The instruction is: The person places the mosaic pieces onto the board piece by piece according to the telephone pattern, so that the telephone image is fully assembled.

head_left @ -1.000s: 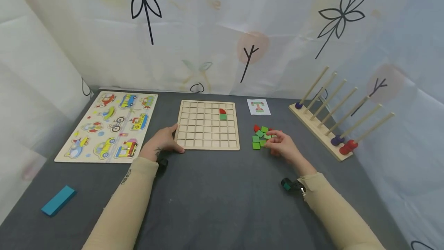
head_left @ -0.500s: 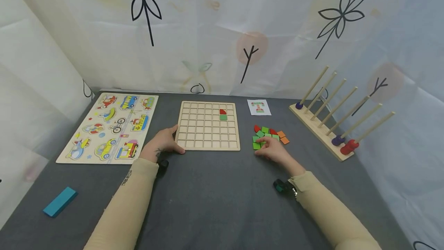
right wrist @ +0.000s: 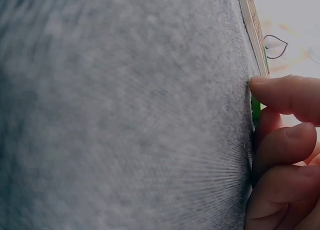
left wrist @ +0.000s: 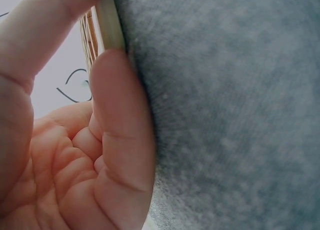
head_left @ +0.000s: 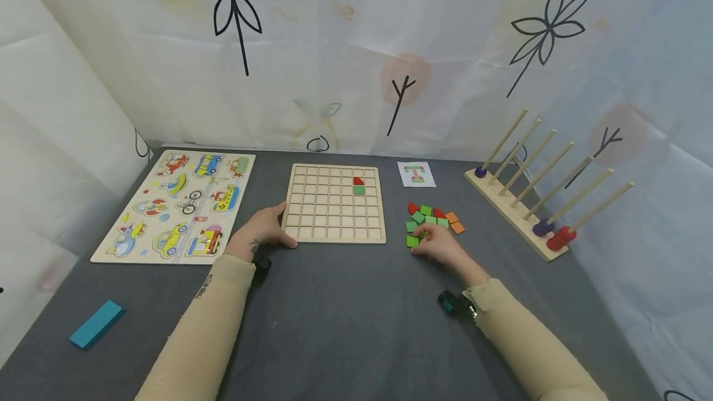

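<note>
**Left hand (head_left: 263,232) on the grid board (head_left: 334,209), right hand (head_left: 440,245) at the pile (head_left: 431,220)**

I count one grid board from afar, in the middle of the gray table (head_left: 334,314). Two pieces sit in it, on its far right part: one red piece (head_left: 358,181) and, just on its near side, one green piece (head_left: 359,190). The left hand holds the board's near left corner with thumb and finger.

The pile lies to the right of the board. I count two red ones, two orange ones and at least six green ones; the right hand hides some. Its thumb and finger are bent around the near green ones, but I can't tell if they pinch one.

I also see one small white card (head_left: 416,174) on the far side of the pile, one peg stand (head_left: 518,214) with seven sticks at the right, one picture board (head_left: 184,219) with ten big pictures at the left, and one blue block (head_left: 97,324) at the near left.

One second ago, the right hand was farther right and hid the orange ones. Now it is at the near left part of the pile, and I can see both. The left hand has stayed at the same corner, and the grid board has the same two pieces.
</note>
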Tool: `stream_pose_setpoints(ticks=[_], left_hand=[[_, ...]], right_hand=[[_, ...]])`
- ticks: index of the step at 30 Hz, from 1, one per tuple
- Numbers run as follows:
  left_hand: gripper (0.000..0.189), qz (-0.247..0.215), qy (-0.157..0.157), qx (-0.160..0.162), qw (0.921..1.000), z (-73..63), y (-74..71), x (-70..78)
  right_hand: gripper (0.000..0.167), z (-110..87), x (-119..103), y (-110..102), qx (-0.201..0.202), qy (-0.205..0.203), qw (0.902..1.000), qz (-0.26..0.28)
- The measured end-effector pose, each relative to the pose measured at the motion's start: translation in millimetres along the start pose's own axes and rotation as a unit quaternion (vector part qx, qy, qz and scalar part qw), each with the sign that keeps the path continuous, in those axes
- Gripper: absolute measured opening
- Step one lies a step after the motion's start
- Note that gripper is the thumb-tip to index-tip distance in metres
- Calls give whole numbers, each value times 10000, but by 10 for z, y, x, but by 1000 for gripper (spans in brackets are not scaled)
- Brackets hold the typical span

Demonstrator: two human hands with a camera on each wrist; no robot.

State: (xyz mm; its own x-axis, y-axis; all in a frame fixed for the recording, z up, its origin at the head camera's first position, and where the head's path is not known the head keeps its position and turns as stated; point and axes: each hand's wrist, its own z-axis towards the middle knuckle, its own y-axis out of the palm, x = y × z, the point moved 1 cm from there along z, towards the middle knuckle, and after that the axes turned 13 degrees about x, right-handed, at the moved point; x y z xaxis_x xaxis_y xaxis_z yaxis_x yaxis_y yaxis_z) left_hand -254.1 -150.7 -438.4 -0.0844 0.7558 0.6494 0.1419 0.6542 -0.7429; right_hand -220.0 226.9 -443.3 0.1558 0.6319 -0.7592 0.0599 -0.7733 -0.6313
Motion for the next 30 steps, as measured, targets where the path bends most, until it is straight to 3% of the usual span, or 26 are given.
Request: stream_pose_setpoints(ticks=[11, 18, 23, 30], left_hand=[[114, 12, -64, -2, 10000, -16, 10, 3], [113, 15, -73, 11, 10000, -41, -3, 20], [113, -58, -156, -8, 9999, -43, 3, 21], [113, -28, -142, -16, 9999, -32, -2, 27]], right_hand=[[29, -8, -10, 10, 36, -4, 10000, -20], [26, 6, -81, 2, 254, -394, 9989, 45], [27, 75, -242, 11, 388, -547, 9970, 395], [27, 283, -479, 142, 239, -736, 9874, 1381]])
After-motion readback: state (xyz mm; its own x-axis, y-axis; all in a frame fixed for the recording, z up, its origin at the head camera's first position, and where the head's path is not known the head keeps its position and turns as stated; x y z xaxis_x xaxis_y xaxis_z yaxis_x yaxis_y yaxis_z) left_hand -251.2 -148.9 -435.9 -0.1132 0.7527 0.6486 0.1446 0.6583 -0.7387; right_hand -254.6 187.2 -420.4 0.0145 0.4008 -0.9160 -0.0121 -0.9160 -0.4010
